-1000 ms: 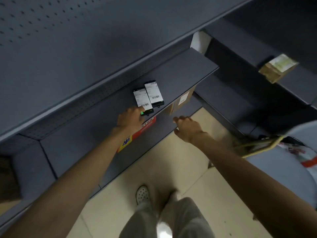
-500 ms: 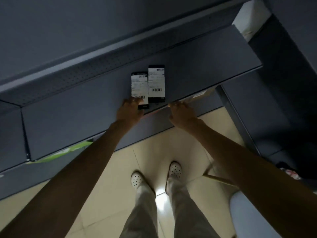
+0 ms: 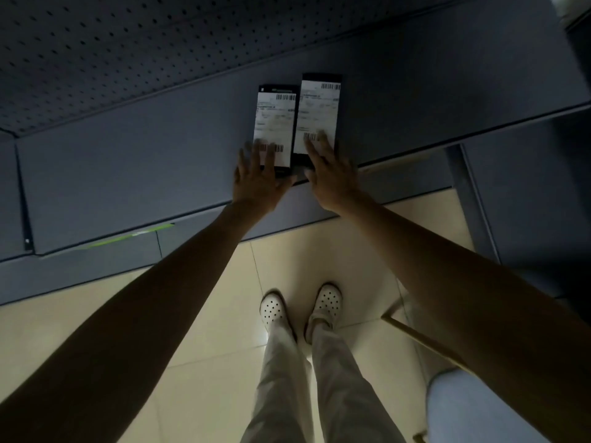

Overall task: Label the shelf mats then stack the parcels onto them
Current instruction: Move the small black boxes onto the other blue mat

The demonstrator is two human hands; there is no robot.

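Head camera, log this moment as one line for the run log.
left hand: flat, fingers on left parcel | right hand: flat, on right parcel | parcels: side by side on shelf front edge

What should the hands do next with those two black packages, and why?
Probably slide both back a little. The left hand and right hand lie open on the left parcel and right parcel, whose near ends sit at the shelf edge.

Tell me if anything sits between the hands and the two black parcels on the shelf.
Nothing visible does. The left hand lies flat with its fingers over the near end of the left parcel, and the right hand reaches onto the near end of the right parcel. The shelf around them looks bare.
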